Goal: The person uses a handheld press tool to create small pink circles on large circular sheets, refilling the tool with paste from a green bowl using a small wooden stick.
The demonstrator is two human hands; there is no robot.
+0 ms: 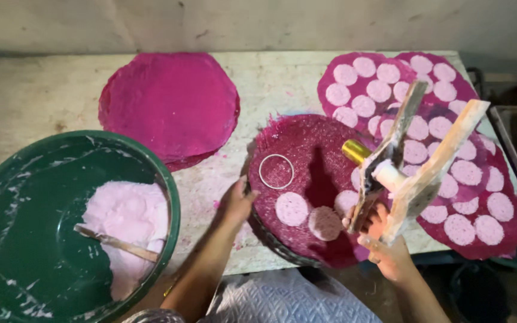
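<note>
while the round magenta mat (306, 149) is steadied at its nine o'clock rim by the left hand (234, 203), fingers closed on it, a wooden press tool (414, 167) is clamped in the right hand (384, 239) at four o'clock, mid-stamping, so careful placement beside the pink discs (306, 215) is judged needed.

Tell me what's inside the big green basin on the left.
The green basin holds a mound of pale pink paste with a wooden stick lying in it. The basin floor beneath the paste is covered.
</note>
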